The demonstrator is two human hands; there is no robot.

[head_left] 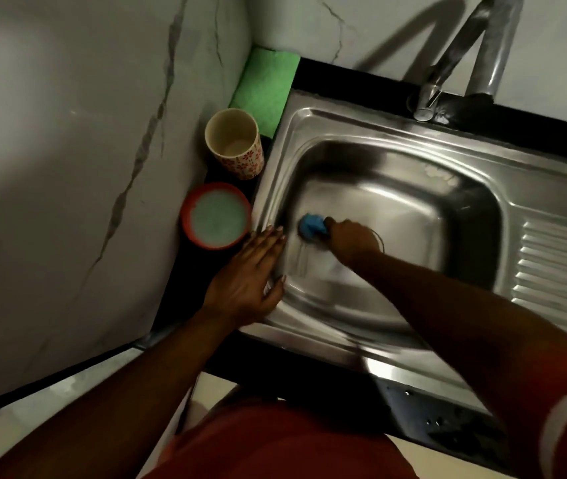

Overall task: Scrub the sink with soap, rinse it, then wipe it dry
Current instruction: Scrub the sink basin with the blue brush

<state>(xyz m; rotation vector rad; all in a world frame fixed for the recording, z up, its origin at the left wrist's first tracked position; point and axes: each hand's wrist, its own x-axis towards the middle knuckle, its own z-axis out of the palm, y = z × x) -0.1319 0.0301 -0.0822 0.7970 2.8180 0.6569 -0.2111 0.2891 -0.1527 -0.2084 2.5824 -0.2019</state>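
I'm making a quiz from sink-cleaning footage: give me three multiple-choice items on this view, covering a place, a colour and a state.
1. Where does the green cloth lie?
A. in the wall corner beyond the floral cup
B. on the floor
C. hanging from a hook

2. What colour is the scrubber that the right hand grips?
A. yellow
B. blue
C. white

3. How is the left hand placed?
A. clenched in a fist
B. gripping a bottle
C. flat, with straight fingers, on the sink rim

Answers:
1: A, the cloth sits against the marble corner past the cup.
2: B, blue shows ahead of the curled right hand.
3: C, the palm and fingers lie along the steel edge.
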